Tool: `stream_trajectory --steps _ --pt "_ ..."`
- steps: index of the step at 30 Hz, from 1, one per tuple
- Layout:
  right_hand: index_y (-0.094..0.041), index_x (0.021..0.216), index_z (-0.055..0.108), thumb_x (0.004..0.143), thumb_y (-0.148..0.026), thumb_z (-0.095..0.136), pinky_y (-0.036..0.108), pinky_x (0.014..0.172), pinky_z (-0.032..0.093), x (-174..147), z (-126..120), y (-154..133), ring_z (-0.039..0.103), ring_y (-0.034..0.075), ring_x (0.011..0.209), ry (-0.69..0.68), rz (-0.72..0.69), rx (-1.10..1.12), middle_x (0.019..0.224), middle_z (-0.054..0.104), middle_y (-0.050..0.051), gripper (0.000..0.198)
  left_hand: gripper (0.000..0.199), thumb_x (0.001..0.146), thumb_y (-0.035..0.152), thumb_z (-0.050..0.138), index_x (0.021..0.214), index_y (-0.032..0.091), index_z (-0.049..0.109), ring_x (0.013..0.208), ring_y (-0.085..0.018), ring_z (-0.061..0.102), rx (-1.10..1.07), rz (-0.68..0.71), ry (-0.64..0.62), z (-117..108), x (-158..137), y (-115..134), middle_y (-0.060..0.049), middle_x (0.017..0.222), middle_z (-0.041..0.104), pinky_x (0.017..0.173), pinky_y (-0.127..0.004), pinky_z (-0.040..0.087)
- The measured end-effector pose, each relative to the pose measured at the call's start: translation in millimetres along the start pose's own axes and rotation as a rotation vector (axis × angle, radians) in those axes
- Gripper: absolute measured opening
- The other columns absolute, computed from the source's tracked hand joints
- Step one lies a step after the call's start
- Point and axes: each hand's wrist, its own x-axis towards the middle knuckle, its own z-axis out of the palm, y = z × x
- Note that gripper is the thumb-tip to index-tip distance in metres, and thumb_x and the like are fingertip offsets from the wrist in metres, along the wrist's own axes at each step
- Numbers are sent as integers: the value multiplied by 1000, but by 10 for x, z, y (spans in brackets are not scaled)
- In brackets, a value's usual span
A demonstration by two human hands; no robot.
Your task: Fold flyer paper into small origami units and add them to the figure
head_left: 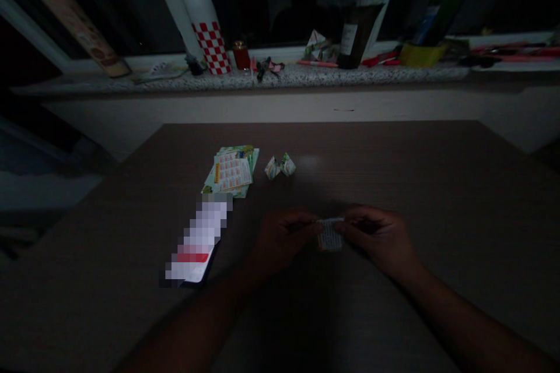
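Observation:
Between my two hands is a small piece of printed paper [331, 237], its text side facing up. The fingers of my left hand [286, 233] pinch its upper left corner. On the other side, my right hand [378, 236] pinches the upper right corner. Just beyond my left hand lies a small folded paper piece [280, 166] with two pointed ends. A stack of printed paper cards [231, 172] rests farther left, its sheets overlapping at odd angles. Dim light hides the fine detail of my fingertips.
A phone [196, 239] with a lit, blurred screen lies on the brown table [437, 175], left of my hands. Along the granite windowsill [289, 77] stand a red-checked white bottle [205, 23], a small jar [240, 55], a dark cup [354, 35] and a yellow container [422, 54].

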Motion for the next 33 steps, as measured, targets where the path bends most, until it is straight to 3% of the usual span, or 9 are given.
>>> stream_trajectory --steps 10,25,33 --pt "-19 67 68 66 -25 75 22 46 49 -5 4 -2 58 12 50 14 -26 7 57 64 -1 9 11 80 25 66 80 15 70 74 -14 62 -14 19 62 0 -15 -68 -3 77 68 67 -24 47" --pt "-20 78 71 77 -17 68 27 61 52 8 -44 -42 64 16 69 -109 -212 -17 75 68 3 5 11 82 23 63 80 17 72 74 -15 63 98 82 36 -33 -12 -5 -3 80 69 69 -24 48" --pt "-19 78 73 77 -17 68 28 60 53 21 -53 -26 64 16 68 -122 -214 -20 75 68 4 6 13 82 25 64 80 15 72 74 -15 63 99 103 21 -48 -6 -26 -4 78 68 69 -25 48"
